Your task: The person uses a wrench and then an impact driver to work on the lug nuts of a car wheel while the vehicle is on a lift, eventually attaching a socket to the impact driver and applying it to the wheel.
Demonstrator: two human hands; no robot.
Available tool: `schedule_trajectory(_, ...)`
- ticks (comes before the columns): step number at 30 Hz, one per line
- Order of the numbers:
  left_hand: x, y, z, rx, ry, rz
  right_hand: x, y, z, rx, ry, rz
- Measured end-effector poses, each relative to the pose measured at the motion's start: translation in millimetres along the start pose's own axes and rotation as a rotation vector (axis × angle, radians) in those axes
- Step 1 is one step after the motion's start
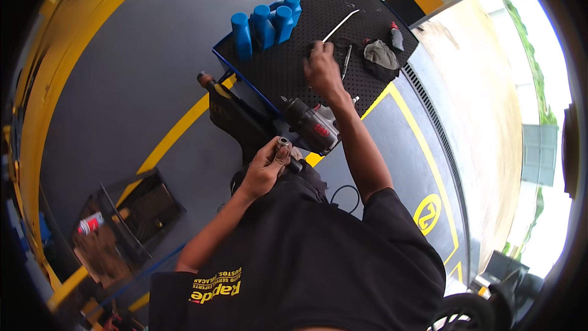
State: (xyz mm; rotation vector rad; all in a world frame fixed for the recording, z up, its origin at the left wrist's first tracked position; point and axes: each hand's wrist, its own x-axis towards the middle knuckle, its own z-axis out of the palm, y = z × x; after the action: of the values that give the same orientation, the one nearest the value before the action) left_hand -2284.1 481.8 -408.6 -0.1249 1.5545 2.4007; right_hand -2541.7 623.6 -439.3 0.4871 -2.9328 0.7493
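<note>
My left hand (264,170) is closed around a small metal socket-like piece (283,141), its round open end facing up. A short black cylinder (296,165) shows beside those fingers; whether it belongs to the same piece I cannot tell. Just beyond is a grey and black impact wrench (313,124) with a red mark, by the near edge of the black perforated tabletop (282,76). Over that top reaches my right hand (323,72), its fingers blurred. Close to them lie a long thin pale rod (340,26) and a slim metal tool (347,61).
Several blue bottles (263,26) stand along the table's left side. On its right are a grey and black cloth or glove (381,58) and a small red-tipped item (396,37). A dark crate (144,208) and a red-and-white can (91,223) sit at lower left.
</note>
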Motion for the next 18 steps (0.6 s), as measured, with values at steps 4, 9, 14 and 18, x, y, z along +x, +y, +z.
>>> schedule_trajectory(4, 11.1, -14.9, 21.6, 0.078, 0.124, 0.071, -14.4, 17.3, 33.1, 0.029, -0.293, -0.380)
schedule_trajectory(9, -2.3, -20.0, 49.0, 0.631, 0.360, 0.119, -28.6, 24.2, -21.1, 0.169, -0.289, -0.610)
schedule_trajectory(14, -30.9, -35.1, 75.0, 0.583, 0.519, 0.041, -62.1, 107.4, -78.3, -0.007, -0.598, -0.806)
schedule_trajectory(18, -37.7, -36.2, 91.2, 0.421, 0.539, 0.194, -82.7, 101.6, -75.3, -0.103, -0.553, -0.856)
